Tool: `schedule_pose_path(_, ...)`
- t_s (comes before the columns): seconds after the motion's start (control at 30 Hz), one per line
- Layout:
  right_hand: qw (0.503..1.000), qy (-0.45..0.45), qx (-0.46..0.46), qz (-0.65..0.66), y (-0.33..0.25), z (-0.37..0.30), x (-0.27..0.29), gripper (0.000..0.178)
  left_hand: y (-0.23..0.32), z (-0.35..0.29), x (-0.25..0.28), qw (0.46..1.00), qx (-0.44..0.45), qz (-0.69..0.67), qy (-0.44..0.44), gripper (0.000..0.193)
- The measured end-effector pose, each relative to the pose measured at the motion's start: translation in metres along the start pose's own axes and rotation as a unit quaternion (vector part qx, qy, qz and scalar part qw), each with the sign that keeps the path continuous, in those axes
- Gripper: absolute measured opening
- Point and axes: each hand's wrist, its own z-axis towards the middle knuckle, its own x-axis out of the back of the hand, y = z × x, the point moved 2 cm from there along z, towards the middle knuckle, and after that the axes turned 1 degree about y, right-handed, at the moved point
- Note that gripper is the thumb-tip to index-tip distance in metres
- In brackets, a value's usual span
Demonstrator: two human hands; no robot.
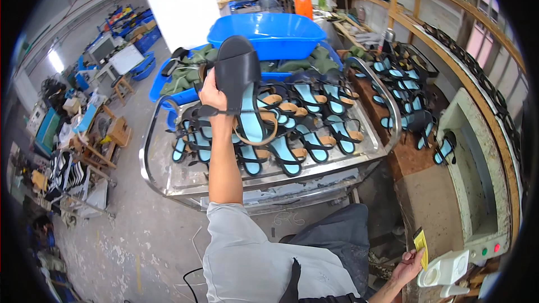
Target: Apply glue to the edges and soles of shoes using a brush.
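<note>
A black sandal with a broad front strap, a light blue insole and a thin ankle strap is held up over the metal cart. My left hand is closed around its side. Below and behind it, rows of similar black sandals with light blue insoles lie on the cart. At the lower right, my right hand is closed on a flat yellow brush with a dark end. A white plastic container with a round opening stands beside that hand.
A blue basin and green material sit at the cart's far end. More sandals lie along the brown bench at right. Next to it stands a pale machine with a green and a red button. Metal rails edge the cart.
</note>
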Motion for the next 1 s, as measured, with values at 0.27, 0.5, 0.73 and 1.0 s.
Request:
schedule_pose_path(0.27, 0.998, 0.057, 0.018, 0.010, -0.025, -0.016, 0.005, 0.011, 0.162, -0.125, -0.150, 0.923, -0.076, -0.290, -0.241, 0.032)
schedule_pose_path(0.5, 0.987, 0.130, 0.090, 0.040, -0.067, -0.034, 0.054, 0.014, 0.279, -0.323, -0.347, 0.850, -0.132, -0.346, -0.374, 0.039)
schedule_pose_path(0.73, 0.981, 0.178, 0.077, 0.028, -0.060, -0.033, 0.062, 0.014, 0.287, -0.411, -0.375, 0.721, -0.204, -0.129, -0.649, 0.077)
schedule_pose_path(1.0, 0.997, 0.050, 0.057, 0.008, -0.031, -0.004, 0.066, 0.019, 0.175, -0.233, -0.196, 0.868, -0.190, -0.134, -0.439, 0.057)
